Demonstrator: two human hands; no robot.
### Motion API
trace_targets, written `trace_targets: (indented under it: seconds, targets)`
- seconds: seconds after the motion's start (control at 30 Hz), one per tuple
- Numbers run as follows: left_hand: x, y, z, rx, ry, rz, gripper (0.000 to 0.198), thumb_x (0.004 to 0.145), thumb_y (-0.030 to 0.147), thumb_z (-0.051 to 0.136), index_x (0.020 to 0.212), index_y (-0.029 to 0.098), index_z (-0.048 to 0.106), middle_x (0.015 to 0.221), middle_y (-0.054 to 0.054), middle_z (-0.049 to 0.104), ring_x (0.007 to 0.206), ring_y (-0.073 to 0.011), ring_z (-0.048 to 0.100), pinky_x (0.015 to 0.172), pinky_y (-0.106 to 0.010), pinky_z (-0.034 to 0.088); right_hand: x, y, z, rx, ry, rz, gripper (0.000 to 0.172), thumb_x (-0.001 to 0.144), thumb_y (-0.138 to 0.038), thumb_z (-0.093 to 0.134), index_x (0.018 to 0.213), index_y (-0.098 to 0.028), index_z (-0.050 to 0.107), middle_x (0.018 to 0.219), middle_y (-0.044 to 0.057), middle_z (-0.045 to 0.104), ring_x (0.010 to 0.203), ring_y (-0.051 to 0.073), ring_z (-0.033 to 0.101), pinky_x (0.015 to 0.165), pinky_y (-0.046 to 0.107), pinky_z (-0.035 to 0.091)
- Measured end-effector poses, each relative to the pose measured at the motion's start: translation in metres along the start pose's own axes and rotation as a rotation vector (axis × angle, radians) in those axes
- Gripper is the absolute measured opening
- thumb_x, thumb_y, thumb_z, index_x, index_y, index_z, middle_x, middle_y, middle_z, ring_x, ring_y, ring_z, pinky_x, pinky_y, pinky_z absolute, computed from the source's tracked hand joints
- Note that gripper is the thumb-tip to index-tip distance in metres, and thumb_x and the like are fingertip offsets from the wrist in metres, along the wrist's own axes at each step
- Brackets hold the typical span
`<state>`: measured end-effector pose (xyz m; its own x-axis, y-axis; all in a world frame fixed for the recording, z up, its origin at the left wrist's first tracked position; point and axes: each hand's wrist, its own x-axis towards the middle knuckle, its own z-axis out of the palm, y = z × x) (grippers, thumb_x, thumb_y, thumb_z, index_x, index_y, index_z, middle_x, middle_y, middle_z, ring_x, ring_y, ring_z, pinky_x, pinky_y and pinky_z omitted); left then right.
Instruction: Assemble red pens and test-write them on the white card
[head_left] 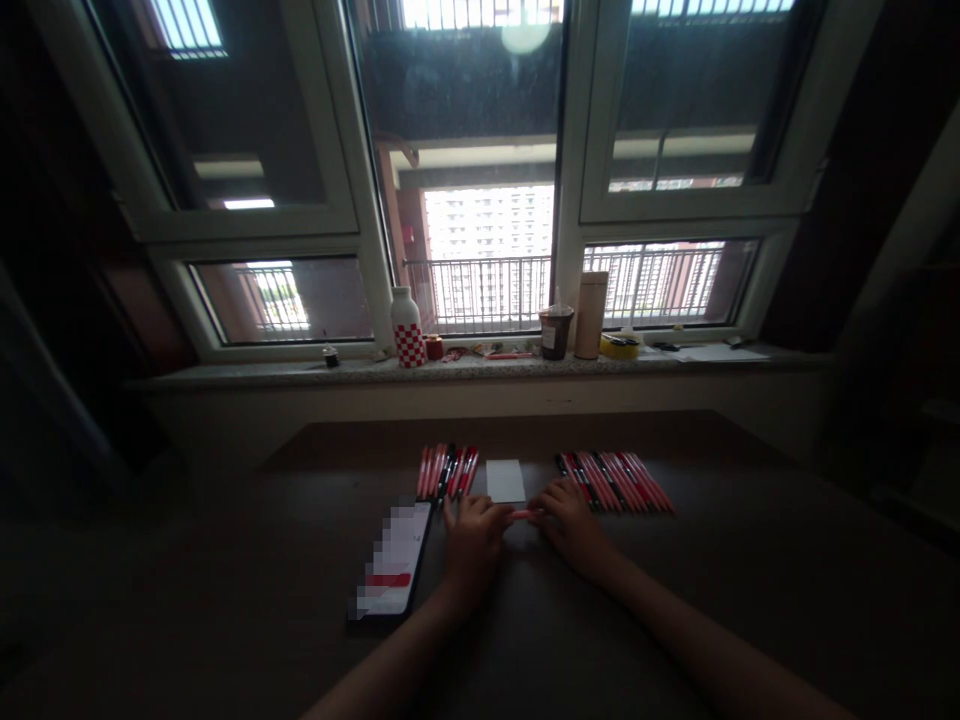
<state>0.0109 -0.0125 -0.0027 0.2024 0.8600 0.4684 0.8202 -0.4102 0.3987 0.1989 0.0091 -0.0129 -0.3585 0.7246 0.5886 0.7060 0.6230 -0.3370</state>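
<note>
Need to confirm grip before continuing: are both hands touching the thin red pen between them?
Touching. The head view shows the left hand and right hand each pinching an end of the thin red pen.

Both forearms bare, entering from the bottom edge and converging toward centre; left forearm rises from lower centre-left, right forearm from lower right, at a shallower angle; wrists roughly straight. Left hand (474, 540) palm down, fingers curled, knuckles up; right hand (570, 522) palm down, fingers bent inward toward the left. Fingertips of the two hands nearly meet, both pinching a small item between them; hands low, close to the counter (750, 600); finer finger positions too dim to resolve.
</note>
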Motion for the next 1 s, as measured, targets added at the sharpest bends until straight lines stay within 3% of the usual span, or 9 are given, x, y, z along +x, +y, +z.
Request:
trace_targets:
  seconds: [0.53, 0.73, 1.0]
  targets:
    - [-0.0020, 0.0012, -0.0027, -0.002, 0.011, 0.002, 0.017, 0.086, 0.031, 0.055, 0.093, 0.036, 0.070, 0.089, 0.003, 0.072, 0.105, -0.0235, 0.053, 0.106, -0.062, 0.004, -0.0016, -0.0015, -0.0003, -0.037, -0.007, 0.010, 0.020, 0.092, -0.030, 0.048, 0.083, -0.022, 0.064, 0.093, 0.005, 0.058, 0.100, 0.023, 0.044, 0.091, 0.040, 0.034]
    - [-0.0012, 0.0032, -0.0035, -0.004, 0.015, -0.030, 0.021, 0.088, 0.031, 0.049, 0.093, 0.033, 0.069, 0.092, 0.000, 0.072, 0.104, -0.0230, 0.055, 0.107, -0.062, 0.004, 0.0001, -0.0037, -0.0043, -0.016, -0.016, 0.015, 0.018, 0.087, -0.036, 0.057, 0.100, -0.025, 0.062, 0.096, 0.005, 0.060, 0.102, 0.024, 0.045, 0.095, 0.042, 0.033]
    - [-0.0009, 0.0027, -0.0058, 0.017, -0.007, -0.030, 0.020, 0.087, 0.032, 0.051, 0.092, 0.036, 0.070, 0.093, 0.002, 0.073, 0.107, -0.0243, 0.053, 0.105, -0.063, 0.005, -0.0004, -0.0043, -0.0054, -0.051, -0.029, -0.031, 0.012, 0.089, -0.024, 0.052, 0.092, -0.024, 0.063, 0.090, 0.003, 0.062, 0.099, 0.022, 0.047, 0.101, 0.045, 0.024]
